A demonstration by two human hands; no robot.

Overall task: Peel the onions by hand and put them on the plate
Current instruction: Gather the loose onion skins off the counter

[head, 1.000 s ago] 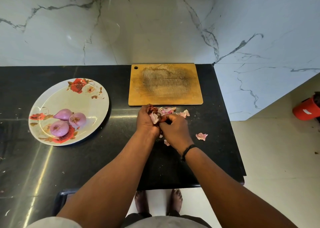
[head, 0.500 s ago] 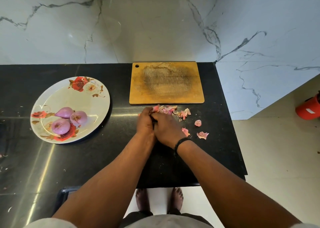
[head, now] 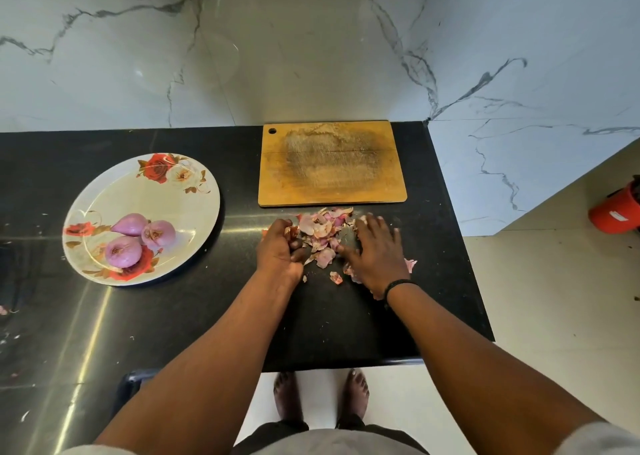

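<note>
three peeled onions (head: 138,239) lie together on the flowered plate (head: 194,212), at 9 o'clock from your hands. no unpeeled onion shows. between the hands, just below the cutting board (head: 332,164), lies the heap of loose skins (head: 320,229). your left hand (head: 280,247) curls against its 9 o'clock edge; whether it pinches skin, cannot tell. your right hand (head: 375,252) lies spread flat at 3 o'clock. judged step: gathering peel. next, sweep the strays inward.

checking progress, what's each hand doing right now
Left hand: fingers curled into the onion peels; a real grip cannot be told.
Right hand: open, spread flat on the peels.
</note>
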